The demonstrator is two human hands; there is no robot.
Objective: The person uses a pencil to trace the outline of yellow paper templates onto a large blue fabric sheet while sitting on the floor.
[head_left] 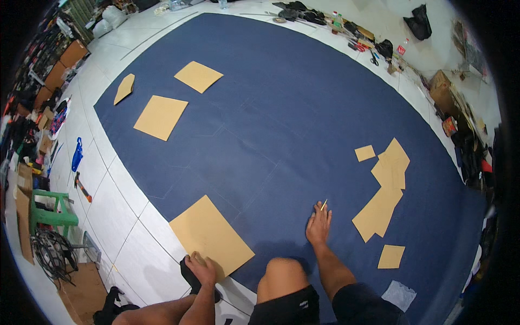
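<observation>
My left hand (201, 269) is at the lower-left edge of a large tan cardboard pattern piece (211, 235), its fingers closed on that edge. The piece overlaps the border of a wide dark blue sheet of fabric (303, 97) and the floor. My right hand (319, 225) rests on the fabric to the right of my knee, a thin yellow pencil (324, 205) held between its fingers. Faint drawn outlines cross the middle of the fabric. Right of that hand lie overlapping tan pattern pieces (377, 214), a small rectangle (365, 153) and a small square (391, 257).
More tan pieces (161, 117) lie at the far left of the fabric. A clear plastic bag (399, 295) is at the lower right. Left on the tiles are a hammer (83, 187), a blue object (77, 155) and a green stool (54, 210). Scissors (374, 58) and clutter line the far-right wall.
</observation>
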